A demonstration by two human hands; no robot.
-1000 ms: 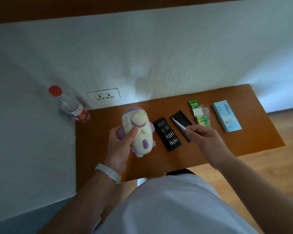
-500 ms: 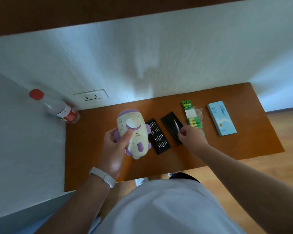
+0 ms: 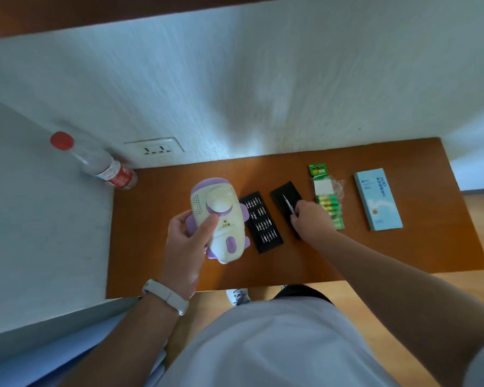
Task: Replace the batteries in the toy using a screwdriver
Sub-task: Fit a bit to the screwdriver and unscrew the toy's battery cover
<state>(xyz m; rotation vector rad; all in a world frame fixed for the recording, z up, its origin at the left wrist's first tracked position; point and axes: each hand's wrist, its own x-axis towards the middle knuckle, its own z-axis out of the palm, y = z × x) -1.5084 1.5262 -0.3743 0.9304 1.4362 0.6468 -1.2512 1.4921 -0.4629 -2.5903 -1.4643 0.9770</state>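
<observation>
The left hand held its fingers curled round the cream-and-purple plastic rocket toy, centre frame. The right hand pinched the slim silver screwdriver over the black rectangular tray.

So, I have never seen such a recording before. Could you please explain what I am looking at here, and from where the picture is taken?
No machine here: a person works with two bare hands. The single camera sits on the person's head and looks down, so you see both arms from above. The left hand holds a cream and purple toy above the brown table. The right hand pinches a thin screwdriver over a flat black lid. On the table lie a black tray of screwdriver bits, a green pack of batteries and a light blue box. A bottle with a red cap is at the far left corner, near a wall socket.
</observation>
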